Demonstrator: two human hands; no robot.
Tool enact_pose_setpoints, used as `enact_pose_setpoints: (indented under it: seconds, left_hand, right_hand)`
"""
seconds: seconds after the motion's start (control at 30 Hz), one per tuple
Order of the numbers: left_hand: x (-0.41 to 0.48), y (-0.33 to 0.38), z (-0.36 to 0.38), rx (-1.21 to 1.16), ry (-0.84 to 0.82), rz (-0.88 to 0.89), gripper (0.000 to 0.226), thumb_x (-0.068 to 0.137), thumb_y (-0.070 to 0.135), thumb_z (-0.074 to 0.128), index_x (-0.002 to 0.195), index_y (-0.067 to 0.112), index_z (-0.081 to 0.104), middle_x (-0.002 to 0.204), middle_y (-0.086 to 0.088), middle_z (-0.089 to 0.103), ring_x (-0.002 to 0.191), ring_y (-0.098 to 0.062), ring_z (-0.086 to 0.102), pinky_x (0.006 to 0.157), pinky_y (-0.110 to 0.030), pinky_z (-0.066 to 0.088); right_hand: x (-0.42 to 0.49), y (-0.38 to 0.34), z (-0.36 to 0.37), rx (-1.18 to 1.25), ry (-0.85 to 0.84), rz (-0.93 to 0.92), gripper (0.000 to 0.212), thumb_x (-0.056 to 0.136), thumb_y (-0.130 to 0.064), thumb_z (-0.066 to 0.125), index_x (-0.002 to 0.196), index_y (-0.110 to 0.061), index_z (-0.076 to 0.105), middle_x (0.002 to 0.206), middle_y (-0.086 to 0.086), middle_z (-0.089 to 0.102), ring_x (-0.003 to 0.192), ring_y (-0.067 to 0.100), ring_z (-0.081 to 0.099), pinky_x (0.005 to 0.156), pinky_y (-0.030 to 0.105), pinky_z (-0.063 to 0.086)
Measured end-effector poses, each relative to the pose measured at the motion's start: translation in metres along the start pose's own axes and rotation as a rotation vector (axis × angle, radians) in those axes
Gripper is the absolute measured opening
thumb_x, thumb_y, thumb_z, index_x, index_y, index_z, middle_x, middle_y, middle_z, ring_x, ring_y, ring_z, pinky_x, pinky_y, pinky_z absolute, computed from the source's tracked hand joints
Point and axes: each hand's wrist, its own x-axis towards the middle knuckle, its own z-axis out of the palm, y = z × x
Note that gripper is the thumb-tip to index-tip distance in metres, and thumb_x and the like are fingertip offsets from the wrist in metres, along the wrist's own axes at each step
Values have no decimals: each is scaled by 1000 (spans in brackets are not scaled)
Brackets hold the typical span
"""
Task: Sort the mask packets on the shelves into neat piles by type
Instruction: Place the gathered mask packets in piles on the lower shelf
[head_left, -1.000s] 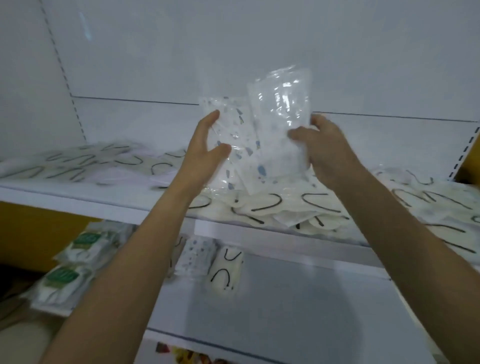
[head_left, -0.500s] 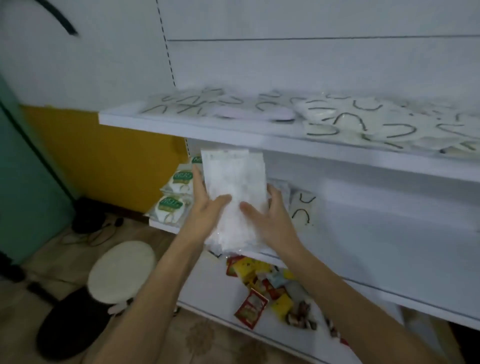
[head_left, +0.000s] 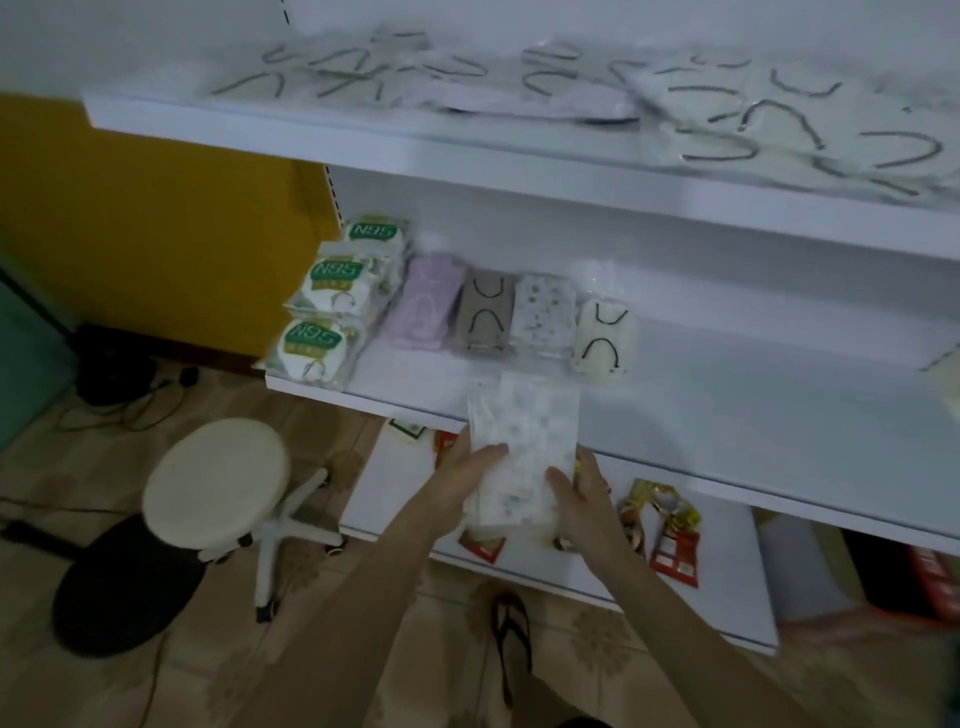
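Both hands hold a stack of clear packets with speckled white masks (head_left: 524, 441) in front of the middle shelf (head_left: 727, 415). My left hand (head_left: 462, 480) grips its left edge, my right hand (head_left: 582, 496) its right edge. On the middle shelf stand neat piles: N95 packets (head_left: 332, 301), lilac masks (head_left: 428, 306), grey masks (head_left: 485, 317), speckled masks (head_left: 543, 314) just beyond the held stack, and cream masks with black loops (head_left: 605, 338). The top shelf (head_left: 363, 135) carries a loose spread of cream masks (head_left: 779, 124), blurred.
A bottom shelf (head_left: 717, 597) holds red and yellow sachets (head_left: 670, 535). On the tiled floor to the left stand a cream round stool (head_left: 215, 483) and a black round base (head_left: 119, 587). A sandal (head_left: 511, 634) lies below. A yellow wall is at the left.
The held speckled packets came down from the top shelf to the front of the middle shelf. My view dropped, so the sorted piles on the middle shelf now show.
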Motion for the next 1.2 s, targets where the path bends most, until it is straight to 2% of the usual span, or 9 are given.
enact_pose_setpoints:
  seconds: [0.2,0.37,0.53,0.63,0.77,0.87,0.97,1.07,1.2]
  left_hand:
    - [63,20,-3,-146,39,15,47,94,7,51,137,22,41,121,-7,60,105,-27,61,82,-43,53]
    - [103,42,-14,-62,38,105,60,92,1,50,141,30,32,123,-3,58,101,-19,63,73,-35,57]
    - [124,53,-26,26,-37,80,66,92,1,48,144,37,28,132,-3,53,108,-21,60,75,-32,56]
    - [137,61,-25,-40,-116,78,54,94,10,45,141,35,33,133,-1,54,112,-20,59,83,-32,55]
    - [148,71,-19,16,-155,119,55,91,11,51,138,34,33,130,1,55,108,-13,61,78,-29,55]
    - [165,74,-19,123,-107,178,71,85,-3,58,140,32,29,124,3,54,105,-9,59,75,-30,57]
    - [186,77,-11,151,-8,208,46,86,-1,59,120,28,48,110,0,60,98,-17,62,82,-43,56]
    - [205,74,2,215,116,174,18,92,6,51,100,21,56,97,-4,62,97,-25,60,81,-39,53]
    - [220,66,16,301,-30,69,38,98,19,45,135,9,43,125,-3,55,112,-20,55,93,-31,46]
  right_hand:
    - [75,0,-30,-171,10,-112,20,99,-20,42,106,-2,48,78,6,45,66,15,45,66,31,39]
    - [137,-19,-65,-30,157,-272,17,94,-12,52,105,-8,64,105,8,61,104,19,54,86,15,40]
    - [177,-34,-72,-86,-140,-433,37,87,-24,58,83,-59,66,133,-15,30,129,-3,31,114,30,26]
    - [194,-24,-60,-265,-226,-385,50,89,7,50,101,-39,67,139,-1,25,137,20,25,115,31,21]
    - [195,-26,-44,-321,-185,-338,43,93,14,33,124,-10,52,143,9,22,132,3,23,103,0,20]
    - [199,-31,-33,-67,-93,-174,48,100,-4,32,143,-23,24,148,0,22,137,11,22,111,19,23]
    - [204,-20,-28,248,-145,150,64,90,-48,46,147,-30,22,145,-11,31,130,13,36,104,38,38]
    - [202,-13,-22,353,-97,237,61,94,-26,52,147,-23,21,135,-2,40,123,21,45,86,40,50]
    - [214,-13,-17,307,81,143,43,97,-4,41,139,-11,34,122,7,53,110,25,55,92,43,49]
